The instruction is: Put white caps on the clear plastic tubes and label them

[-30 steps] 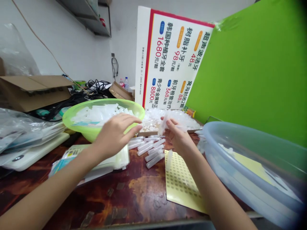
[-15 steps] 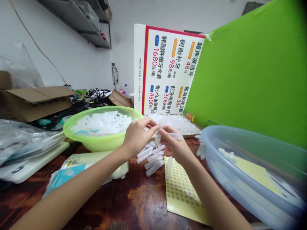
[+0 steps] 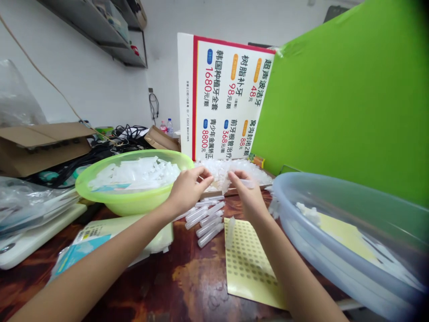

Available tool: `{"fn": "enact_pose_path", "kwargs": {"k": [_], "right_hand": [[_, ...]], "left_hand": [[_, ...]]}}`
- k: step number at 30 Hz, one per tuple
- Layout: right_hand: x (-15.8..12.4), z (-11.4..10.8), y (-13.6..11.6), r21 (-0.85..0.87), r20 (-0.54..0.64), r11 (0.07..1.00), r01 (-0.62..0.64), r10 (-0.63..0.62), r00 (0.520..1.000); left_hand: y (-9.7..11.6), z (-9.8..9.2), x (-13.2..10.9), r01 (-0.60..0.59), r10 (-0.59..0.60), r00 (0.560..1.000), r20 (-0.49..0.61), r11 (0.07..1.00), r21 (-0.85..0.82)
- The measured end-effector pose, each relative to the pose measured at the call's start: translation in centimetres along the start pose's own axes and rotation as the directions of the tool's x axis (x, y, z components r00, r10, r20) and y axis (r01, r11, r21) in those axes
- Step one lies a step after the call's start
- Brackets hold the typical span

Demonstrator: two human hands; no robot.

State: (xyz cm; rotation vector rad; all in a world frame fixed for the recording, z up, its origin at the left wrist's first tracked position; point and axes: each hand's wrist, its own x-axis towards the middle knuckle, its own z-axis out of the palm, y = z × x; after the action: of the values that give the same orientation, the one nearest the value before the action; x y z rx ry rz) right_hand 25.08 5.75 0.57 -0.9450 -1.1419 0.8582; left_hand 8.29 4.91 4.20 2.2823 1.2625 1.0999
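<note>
My left hand (image 3: 188, 187) is in front of the green bowl, thumb and fingertips pinched together; whatever is in them is too small to make out. To its right, my right hand (image 3: 247, 190) is closed, with a translucent plastic tube (image 3: 247, 183) lying across its fingers. Another pale, clear piece seems to show at its fingertips, blurring into the pile behind. Below the hands, several clear plastic tubes (image 3: 209, 222) lie side by side on the brown table. A yellow sheet of round dots (image 3: 246, 261) lies under my right forearm, with one translucent tube (image 3: 230, 232) on its edge.
Behind the hands is a shallow box of small clear plastic pieces (image 3: 254, 172). The green bowl (image 3: 134, 199) at left holds white pieces; a bluish tub (image 3: 301, 228) stands at right. Flat packages (image 3: 161, 235) lie left, and a printed board (image 3: 231, 98) stands behind.
My hands have parted: they met at a clear tube before, and a gap now separates their fingertips. The camera view has shifted slightly to the right.
</note>
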Motion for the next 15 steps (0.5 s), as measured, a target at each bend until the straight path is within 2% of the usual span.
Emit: {"fn": "enact_pose_path", "kwargs": {"k": [2,6,10,12,15], "right_hand": [[0.5,-0.6,0.2,-0.003,-0.080,1.000,-0.010,0.010,0.997],[1.0,-0.9,0.9,-0.013,-0.109,0.999,-0.034,0.032,0.993],[0.9,-0.6,1.1,-0.059,-0.087,0.998,-0.026,0.021,0.996],[0.9,-0.5,1.0,-0.096,-0.077,0.995,-0.013,0.006,0.997],[0.9,-0.7,1.0,-0.168,-0.060,0.986,0.008,-0.018,0.998]], "left_hand": [[-1.0,0.8,0.7,0.026,-0.029,0.991,0.133,0.999,0.028],[-3.3,3.6,2.0,0.045,-0.084,0.928,0.362,0.992,0.115],[-4.6,6.0,2.6,0.045,-0.138,0.884,0.447,0.976,0.213],[-4.8,6.3,2.7,0.034,-0.139,0.866,0.480,0.974,0.222],[-4.8,5.7,2.6,0.031,-0.134,0.858,0.496,0.977,0.210]]}}
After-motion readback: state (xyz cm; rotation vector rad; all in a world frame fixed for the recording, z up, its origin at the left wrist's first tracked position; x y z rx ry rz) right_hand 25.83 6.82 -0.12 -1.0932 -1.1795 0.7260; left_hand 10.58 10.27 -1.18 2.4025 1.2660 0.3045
